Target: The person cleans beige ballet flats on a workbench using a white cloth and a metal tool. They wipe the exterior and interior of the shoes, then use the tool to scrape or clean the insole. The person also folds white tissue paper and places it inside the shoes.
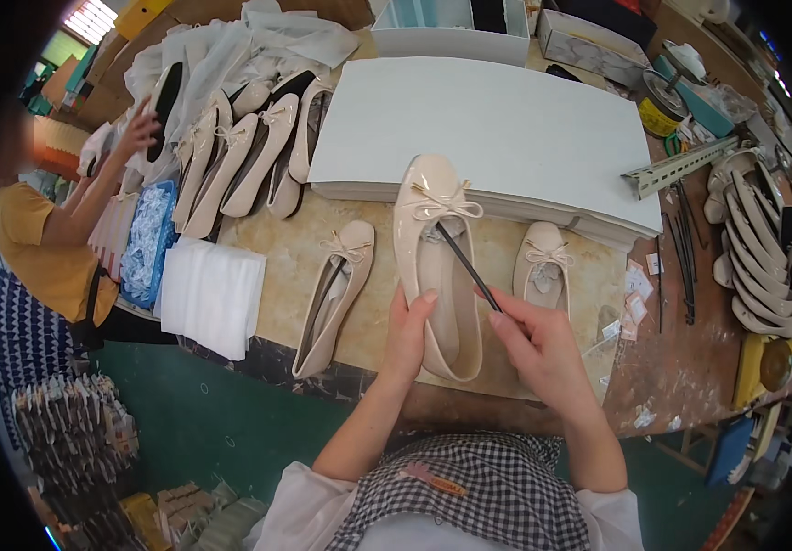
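the fingers (419, 310) of your left hand (403, 342) are gripping the glossy beige bow-topped flat shoe (442, 317) over the scuffed brown table (662, 367), likely steadying it; your right hand (540, 347) is pinching the thin black rod (465, 262), which is pointing into the rounded, shining toe.

Piled beige flats (238, 133) and a scuffed worktable (681, 367) show a shoe workshop.

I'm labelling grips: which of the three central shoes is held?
The middle shoe: the left hand holds it, and a black rod in the right hand reaches into it. The left shoe and right shoe lie untouched.
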Tool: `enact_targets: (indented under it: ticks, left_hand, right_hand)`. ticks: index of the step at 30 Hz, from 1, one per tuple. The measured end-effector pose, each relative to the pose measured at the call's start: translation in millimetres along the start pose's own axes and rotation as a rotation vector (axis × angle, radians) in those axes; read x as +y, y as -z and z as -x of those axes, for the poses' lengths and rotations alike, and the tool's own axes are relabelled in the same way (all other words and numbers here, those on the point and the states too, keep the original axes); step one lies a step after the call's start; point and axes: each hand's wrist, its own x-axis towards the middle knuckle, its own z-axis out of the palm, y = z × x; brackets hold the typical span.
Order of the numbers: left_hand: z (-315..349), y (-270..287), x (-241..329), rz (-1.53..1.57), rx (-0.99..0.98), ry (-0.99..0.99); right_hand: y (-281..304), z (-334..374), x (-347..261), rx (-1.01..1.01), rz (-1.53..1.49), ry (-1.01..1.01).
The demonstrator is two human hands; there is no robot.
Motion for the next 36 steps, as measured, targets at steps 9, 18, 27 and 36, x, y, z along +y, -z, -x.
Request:
enact_targets:
  ticks: [9, 18, 27, 36]
  left_hand:
    - [14, -12, -26, 0.093, 0.088, -0.074]
    - [12, 40, 2, -0.554, 0.101, 0.1]
    - [-10, -80, -27, -1.013, -0.384, 0.035]
    - [7, -43, -50, 0.276, -0.257, 0.626]
  right_hand:
    - [-42, -16, 0, 0.341, 0.437, 0.398]
    - [41, 4, 69, 0.17, 0.234, 0.117]
    - [226, 14, 202, 0.694, 0.969, -0.29]
    - [221, 9, 171, 0.694, 1.137, 0.174]
